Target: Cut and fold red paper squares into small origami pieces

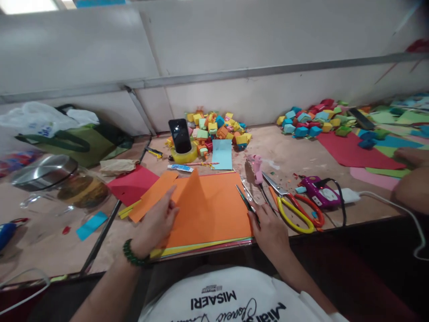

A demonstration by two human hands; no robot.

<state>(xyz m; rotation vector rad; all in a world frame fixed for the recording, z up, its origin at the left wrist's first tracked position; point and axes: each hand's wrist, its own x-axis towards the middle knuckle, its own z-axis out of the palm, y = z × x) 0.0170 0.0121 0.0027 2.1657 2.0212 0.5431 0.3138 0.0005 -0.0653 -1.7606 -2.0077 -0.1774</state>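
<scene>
My left hand (160, 218), with a dark green bead bracelet on its wrist, lies at the left side of an orange sheet of paper (217, 210). Its index finger is stretched out, and the thumb and other fingers close at the sheet's lifted left part. An orange paper strip (152, 195) lies partly under this hand. My right hand (271, 226) rests at the sheet's right edge, its fingers closed around thin, dark, pointed tweezers (246, 200). Under the orange sheet, edges of yellow and other coloured sheets (201, 248) show.
Right of my hand lie scissors (295, 214), a pink glue gun (256, 169) and a purple power strip (320, 192). Behind stand a phone (180, 135) on a tape roll (184, 154) and paper-cube piles (214, 127). A glass jug (80, 188) stands left; another person's arm (412, 183) reaches in right.
</scene>
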